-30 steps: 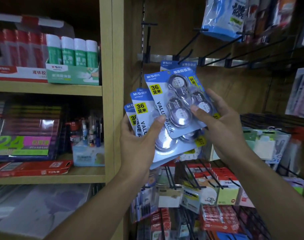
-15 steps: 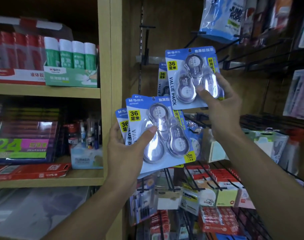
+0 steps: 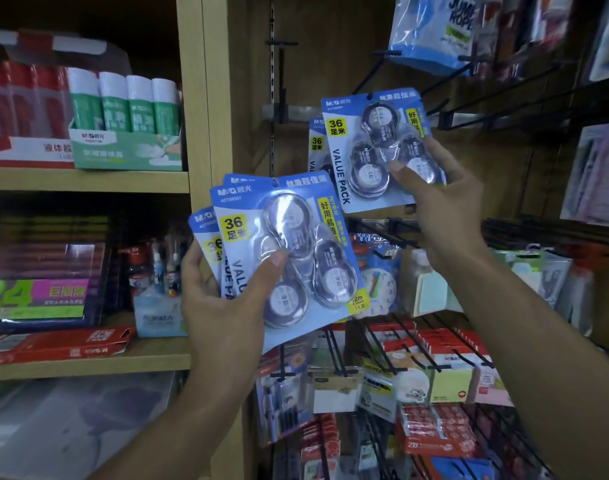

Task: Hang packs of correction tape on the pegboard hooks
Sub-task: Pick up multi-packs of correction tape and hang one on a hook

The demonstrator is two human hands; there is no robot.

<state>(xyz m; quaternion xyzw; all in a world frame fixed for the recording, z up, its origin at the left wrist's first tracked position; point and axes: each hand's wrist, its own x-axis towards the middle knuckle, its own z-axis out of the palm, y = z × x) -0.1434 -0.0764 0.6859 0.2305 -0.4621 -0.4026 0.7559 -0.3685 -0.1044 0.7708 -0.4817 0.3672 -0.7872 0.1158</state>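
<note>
Right hand [image 3: 445,202] pinches one pack [image 3: 376,150] by its lower edge, thumb on the blister, held up at a hook [image 3: 382,69] on the pegboard [image 3: 331,46], in front of a hung pack [image 3: 316,143] (can't tell if its hole is on the hook). Left hand [image 3: 223,306] grips a fanned stack [image 3: 282,251] of at least three packs lower down, thumb across the front blister. Glue sticks [image 3: 123,109] sit on the shelf [image 3: 88,180] at left; sticky notes [image 3: 448,379] hang below.
</note>
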